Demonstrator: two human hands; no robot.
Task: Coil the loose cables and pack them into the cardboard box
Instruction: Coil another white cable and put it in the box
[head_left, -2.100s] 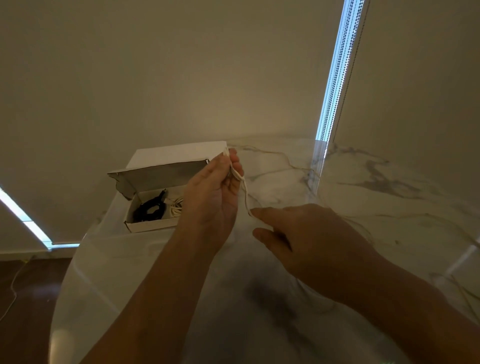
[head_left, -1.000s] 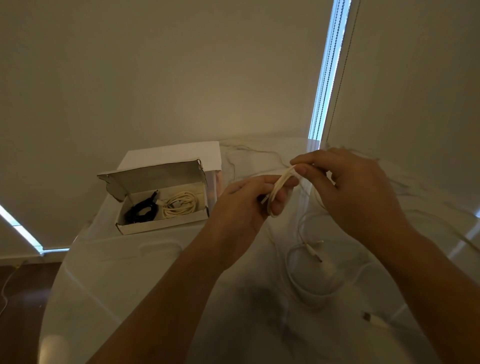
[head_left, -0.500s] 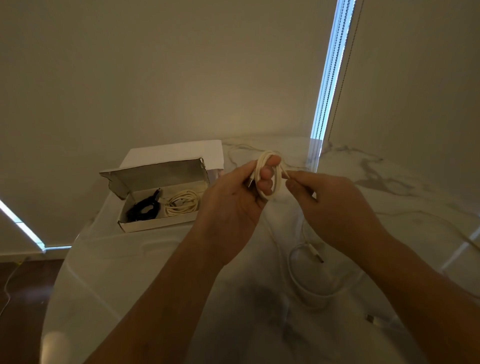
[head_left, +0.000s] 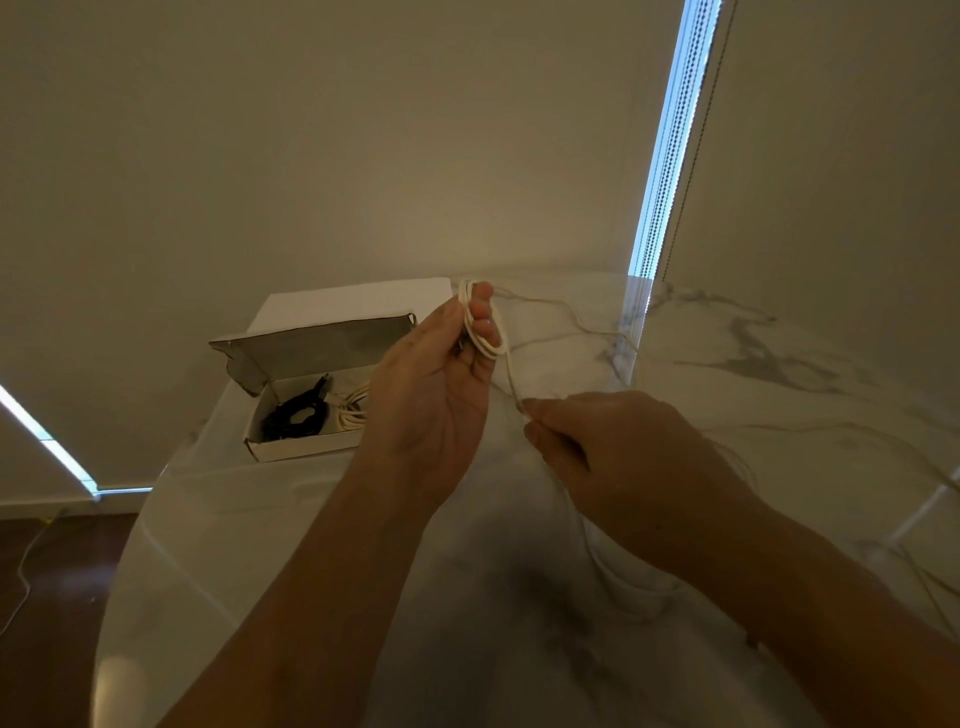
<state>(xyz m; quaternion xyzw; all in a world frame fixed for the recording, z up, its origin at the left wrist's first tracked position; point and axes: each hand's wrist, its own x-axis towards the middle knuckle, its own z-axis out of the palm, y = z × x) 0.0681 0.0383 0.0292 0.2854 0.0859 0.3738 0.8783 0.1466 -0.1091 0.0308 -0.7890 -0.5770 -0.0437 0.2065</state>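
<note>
Left grip (head_left: 441, 379) round cable (head_left: 480, 332), box (head_left: 306, 447) behind

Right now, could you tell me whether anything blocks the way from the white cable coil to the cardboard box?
Nothing visible does. The white cable coil sits on the left hand, the box stands open, and bare table lies between.

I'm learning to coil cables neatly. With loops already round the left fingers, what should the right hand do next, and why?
Probably lay another turn: the right hand pinches the white cable just below the loops on the left hand, and slack trails on the table.
</note>
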